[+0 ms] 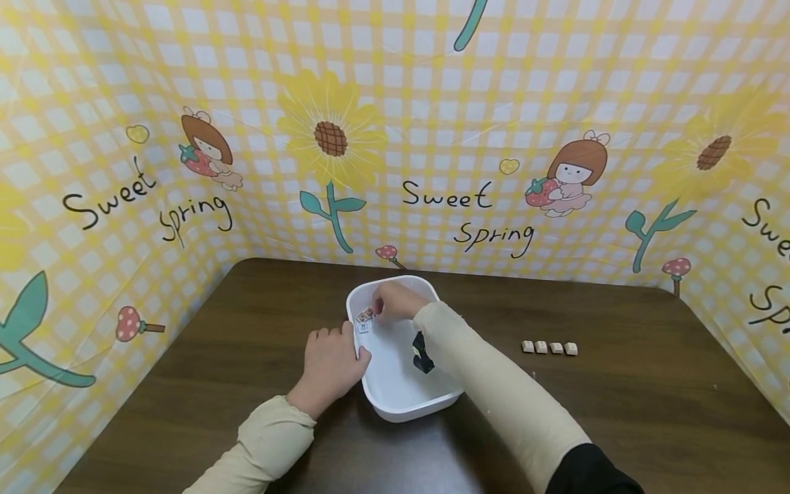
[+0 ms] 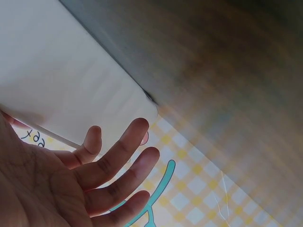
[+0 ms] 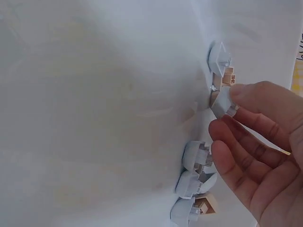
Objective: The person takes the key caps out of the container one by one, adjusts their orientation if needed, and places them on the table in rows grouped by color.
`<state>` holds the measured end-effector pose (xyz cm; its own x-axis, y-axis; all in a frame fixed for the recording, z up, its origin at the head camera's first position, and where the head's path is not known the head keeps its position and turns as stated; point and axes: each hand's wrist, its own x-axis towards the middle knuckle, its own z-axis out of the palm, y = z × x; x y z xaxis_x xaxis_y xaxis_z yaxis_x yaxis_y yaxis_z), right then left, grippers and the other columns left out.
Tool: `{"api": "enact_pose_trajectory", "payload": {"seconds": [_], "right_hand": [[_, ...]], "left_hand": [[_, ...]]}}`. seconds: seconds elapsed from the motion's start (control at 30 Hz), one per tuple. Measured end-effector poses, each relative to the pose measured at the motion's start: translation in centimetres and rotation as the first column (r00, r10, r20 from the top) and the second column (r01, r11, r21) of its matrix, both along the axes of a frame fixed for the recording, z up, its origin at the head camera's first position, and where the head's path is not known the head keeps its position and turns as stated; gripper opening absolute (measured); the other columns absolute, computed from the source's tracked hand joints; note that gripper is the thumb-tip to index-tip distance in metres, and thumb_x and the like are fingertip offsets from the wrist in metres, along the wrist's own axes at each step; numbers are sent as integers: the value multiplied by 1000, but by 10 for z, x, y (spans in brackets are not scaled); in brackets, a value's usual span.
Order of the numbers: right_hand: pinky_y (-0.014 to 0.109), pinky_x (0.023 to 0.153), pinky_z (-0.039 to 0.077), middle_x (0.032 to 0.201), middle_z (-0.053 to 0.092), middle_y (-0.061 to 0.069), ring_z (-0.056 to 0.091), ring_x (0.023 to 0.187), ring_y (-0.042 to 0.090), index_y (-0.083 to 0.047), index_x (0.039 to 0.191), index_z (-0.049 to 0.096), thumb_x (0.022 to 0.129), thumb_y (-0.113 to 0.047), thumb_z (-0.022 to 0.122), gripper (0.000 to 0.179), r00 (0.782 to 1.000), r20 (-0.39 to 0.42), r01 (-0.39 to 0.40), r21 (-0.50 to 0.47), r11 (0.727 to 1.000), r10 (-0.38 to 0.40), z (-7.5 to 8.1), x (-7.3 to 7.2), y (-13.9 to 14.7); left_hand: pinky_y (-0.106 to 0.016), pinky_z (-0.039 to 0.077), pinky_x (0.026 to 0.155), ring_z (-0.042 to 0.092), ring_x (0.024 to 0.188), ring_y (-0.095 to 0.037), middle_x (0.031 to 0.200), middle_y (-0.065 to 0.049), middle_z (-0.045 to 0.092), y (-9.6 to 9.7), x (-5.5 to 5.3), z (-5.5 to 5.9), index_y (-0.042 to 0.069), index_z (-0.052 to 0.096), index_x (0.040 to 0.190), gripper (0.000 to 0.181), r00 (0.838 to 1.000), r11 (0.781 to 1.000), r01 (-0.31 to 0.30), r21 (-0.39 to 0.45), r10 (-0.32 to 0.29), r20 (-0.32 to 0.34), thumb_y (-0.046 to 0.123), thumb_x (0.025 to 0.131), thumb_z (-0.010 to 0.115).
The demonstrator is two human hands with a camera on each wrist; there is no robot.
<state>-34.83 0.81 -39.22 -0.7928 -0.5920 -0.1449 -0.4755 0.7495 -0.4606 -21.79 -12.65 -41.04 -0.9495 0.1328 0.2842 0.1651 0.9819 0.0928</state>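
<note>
A white plastic tub (image 1: 395,405) stands on the table. My left hand (image 1: 330,360) holds its left rim, thumb over the edge; in the left wrist view the other fingers (image 2: 111,165) extend loosely along the outside wall. Inside the tub, my right hand (image 1: 398,302) reaches to the far left. The right wrist view has its thumb and fingertips pinching a small white keycap (image 3: 221,102). Another keycap (image 3: 218,59) lies just beyond it, with a beige one partly covered between. More white keycaps (image 3: 194,156) and a beige keycap (image 3: 207,204) rest along the tub's wall.
Several pale keycaps (image 1: 549,348) stand in a row on the brown table (image 1: 617,412), right of the tub. A yellow checked cloth (image 1: 432,123) with printed flowers rises behind and at both sides. A black device (image 1: 422,353) sits at my right wrist.
</note>
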Motion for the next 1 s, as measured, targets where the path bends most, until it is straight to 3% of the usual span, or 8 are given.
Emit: {"api": "enact_pose_trajectory", "payload": {"seconds": [0.13, 0.27, 0.4, 0.6, 1.0], "right_hand": [[20, 65, 49, 84, 66, 2, 57, 73, 12, -8, 83, 68, 81, -12, 70, 4, 1000, -6, 1, 0, 1000, -1, 5, 0, 1], [20, 66, 49, 84, 66, 4, 58, 74, 13, -9, 79, 65, 81, -11, 69, 5, 1000, -24, -18, -62, 998, 16, 16, 2, 4], [21, 71, 51, 89, 67, 5, 60, 79, 13, -8, 86, 64, 82, -11, 70, 7, 999, -40, -29, -129, 991, 24, 30, 7, 10], [24, 76, 54, 100, 67, 9, 65, 90, 18, -5, 105, 63, 82, -8, 68, 24, 999, -28, -36, -231, 972, 30, 51, 21, 26], [32, 84, 54, 112, 65, 9, 66, 98, 22, -7, 103, 67, 84, -3, 65, 20, 998, 9, -46, -417, 908, 54, 75, 59, 79]], "left_hand": [[-41, 42, 67, 53, 67, -30, 71, -15, 60, 0, 0, -1, -3, 57, 95, 39, 1000, 1000, -2, 0, 2, 5, 34, 82, 57], [-41, 42, 66, 53, 66, -29, 70, -14, 60, 0, 0, -1, -2, 57, 94, 39, 1000, 1000, -4, -3, 4, 4, 34, 82, 58], [-41, 42, 67, 52, 66, -28, 70, -14, 59, 1, -1, 0, -2, 57, 96, 39, 1000, 1000, -7, -4, 7, 18, 34, 82, 58], [-43, 43, 69, 53, 69, -29, 73, -15, 61, 0, -1, -1, -3, 57, 98, 40, 1000, 1000, -9, 6, 9, 30, 34, 82, 57], [-43, 43, 71, 53, 71, -29, 78, -16, 63, 1, -1, -1, -3, 56, 100, 41, 999, 1000, -14, 17, 13, 36, 34, 82, 57]]}}
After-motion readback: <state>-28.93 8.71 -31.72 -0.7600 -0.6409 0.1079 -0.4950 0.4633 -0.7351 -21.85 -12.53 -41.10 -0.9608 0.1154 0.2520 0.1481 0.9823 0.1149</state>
